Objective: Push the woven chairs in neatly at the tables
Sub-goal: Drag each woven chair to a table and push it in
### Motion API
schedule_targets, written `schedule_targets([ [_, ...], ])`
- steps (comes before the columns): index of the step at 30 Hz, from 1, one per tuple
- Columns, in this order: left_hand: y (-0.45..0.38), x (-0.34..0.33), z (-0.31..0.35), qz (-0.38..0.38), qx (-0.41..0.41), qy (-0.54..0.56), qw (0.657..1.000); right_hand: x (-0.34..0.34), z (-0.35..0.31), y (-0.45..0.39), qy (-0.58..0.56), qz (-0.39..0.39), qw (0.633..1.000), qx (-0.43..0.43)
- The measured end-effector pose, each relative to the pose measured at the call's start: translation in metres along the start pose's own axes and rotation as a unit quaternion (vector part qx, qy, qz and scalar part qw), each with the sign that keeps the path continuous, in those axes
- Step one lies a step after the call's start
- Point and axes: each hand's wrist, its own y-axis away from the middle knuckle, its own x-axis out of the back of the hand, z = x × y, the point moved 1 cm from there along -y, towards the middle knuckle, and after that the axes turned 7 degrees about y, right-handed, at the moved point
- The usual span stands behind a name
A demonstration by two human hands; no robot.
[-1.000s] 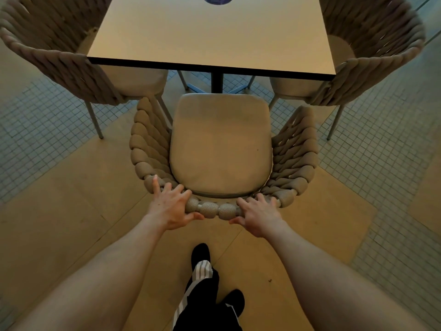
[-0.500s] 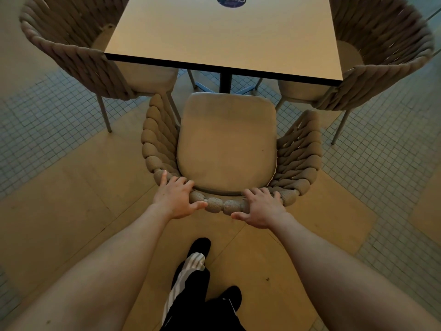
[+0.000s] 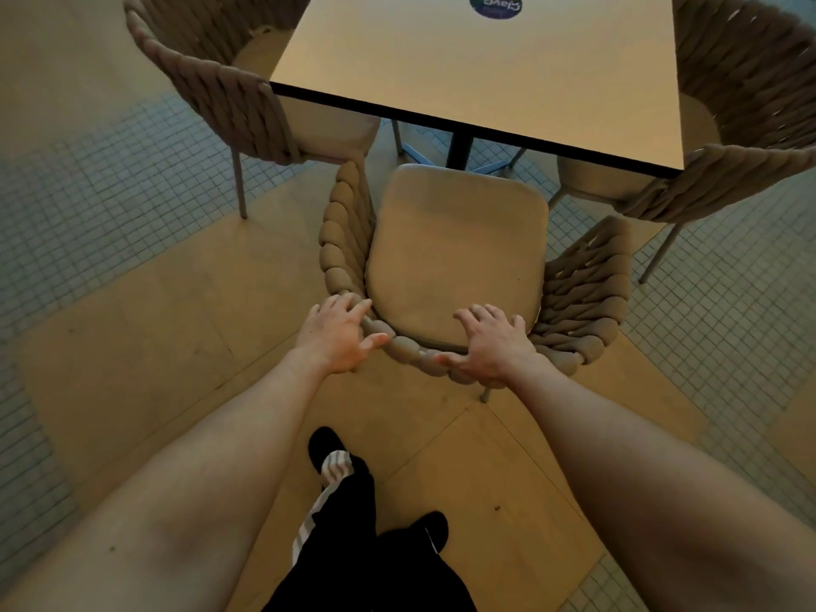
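Note:
A beige woven chair (image 3: 455, 262) with a padded seat stands in front of me, its front edge just under the near edge of the square table (image 3: 485, 68). My left hand (image 3: 338, 335) lies on the left part of the chair's braided back rim, fingers spread over the top and thumb out to the side. My right hand (image 3: 490, 346) presses on the right part of the same rim, fingers spread and reaching toward the seat cushion. Neither hand curls round the rim.
Two more woven chairs flank the table: a left chair (image 3: 229, 81) and a right chair (image 3: 742, 125), both tucked against the table's sides. The table's black post (image 3: 459, 148) stands beyond the seat. My feet (image 3: 335, 457) stand on wood-tone flooring bordered by small tiles.
The chair has slid forward toward the table and turned slightly. Both hands stayed on the back rim and moved with it, and I stepped closer.

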Motion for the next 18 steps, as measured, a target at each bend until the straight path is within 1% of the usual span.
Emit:
schedule_targets([
  [6,0.021,0.04,-0.047,0.006,0.063,0.027,0.998,0.035,-0.051,-0.016,0.022,0.007,0.999,0.037],
  [12,0.041,0.071,-0.102,-0.004,0.116,0.045,0.992,0.073,-0.118,-0.03,0.039,0.005,0.996,0.084],
  [18,0.059,0.095,-0.152,0.002,0.145,0.07,0.987,0.099,-0.181,-0.05,0.068,0.011,0.992,0.106],
])
